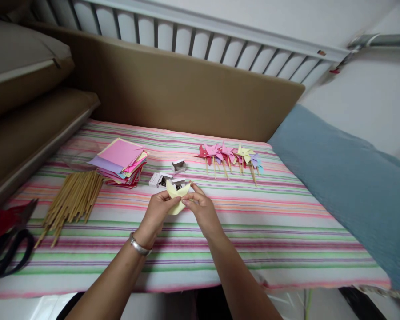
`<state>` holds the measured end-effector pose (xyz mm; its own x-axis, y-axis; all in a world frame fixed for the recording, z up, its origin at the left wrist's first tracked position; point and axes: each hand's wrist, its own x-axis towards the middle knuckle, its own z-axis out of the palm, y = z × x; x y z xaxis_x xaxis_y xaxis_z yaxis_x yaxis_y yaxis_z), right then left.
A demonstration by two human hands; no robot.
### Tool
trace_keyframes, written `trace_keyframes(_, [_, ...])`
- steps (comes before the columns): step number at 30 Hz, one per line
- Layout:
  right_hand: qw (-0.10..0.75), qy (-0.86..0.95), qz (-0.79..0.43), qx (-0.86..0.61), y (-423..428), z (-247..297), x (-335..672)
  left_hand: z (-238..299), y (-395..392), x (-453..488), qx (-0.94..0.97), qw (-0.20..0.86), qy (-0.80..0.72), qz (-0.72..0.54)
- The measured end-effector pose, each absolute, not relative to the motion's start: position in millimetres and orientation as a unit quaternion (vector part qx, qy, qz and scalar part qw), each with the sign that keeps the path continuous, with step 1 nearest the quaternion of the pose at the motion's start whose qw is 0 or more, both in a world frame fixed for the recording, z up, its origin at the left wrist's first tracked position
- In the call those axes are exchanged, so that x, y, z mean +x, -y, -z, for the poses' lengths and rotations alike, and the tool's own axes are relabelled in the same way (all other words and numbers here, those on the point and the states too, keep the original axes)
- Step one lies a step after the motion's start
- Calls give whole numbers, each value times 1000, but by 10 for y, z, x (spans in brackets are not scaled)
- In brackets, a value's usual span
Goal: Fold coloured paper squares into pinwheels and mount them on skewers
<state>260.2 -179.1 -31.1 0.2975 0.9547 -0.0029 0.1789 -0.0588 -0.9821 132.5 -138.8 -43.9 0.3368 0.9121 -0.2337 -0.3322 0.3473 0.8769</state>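
Note:
Between both hands is a pale yellow paper pinwheel (177, 207), its corners partly folded in toward the middle. My left hand (158, 209) pinches its left side with thumb and fingers. On the other side my right hand (202, 206) grips the paper, its thumb close to the centre. Just beyond the fingertips lie small white boxes (155, 179) holding dark metallic bits too small to name. Another small open box (179, 166) sits slightly farther back. A silver bangle circles the left wrist.
Left of the hands are a stack of coloured paper squares (122, 155), a bundle of wooden sticks (71, 195) and black-handled scissors (15, 249). Several finished pinwheels on sticks (225, 155) lie back right on the striped cloth (270, 231). A brown padded board (173, 84) stands behind.

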Motion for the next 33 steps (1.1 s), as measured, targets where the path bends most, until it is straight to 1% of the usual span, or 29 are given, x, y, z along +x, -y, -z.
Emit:
trace_keyframes(10, [502,453,-377,-632,1800,288,2606,425,1380,1326,386,722,-388,-423])
trace_keyframes(15, [527,449,-392,-606,1802,312,2606,445,1374,1315,400,722,-373,-424])
trace_keyframes(19, [553,408,-430,-585,1811,330,2589,441,1377,1308,403,725,-366,-422])
trace_keyframes(23, [573,377,-444,-577,1820,320,2566,442,1382,1306,404,723,-369,-421])
trace_keyframes(33, [578,357,-433,-592,1815,348,2555,440,1385,1343,389,718,-384,-432])
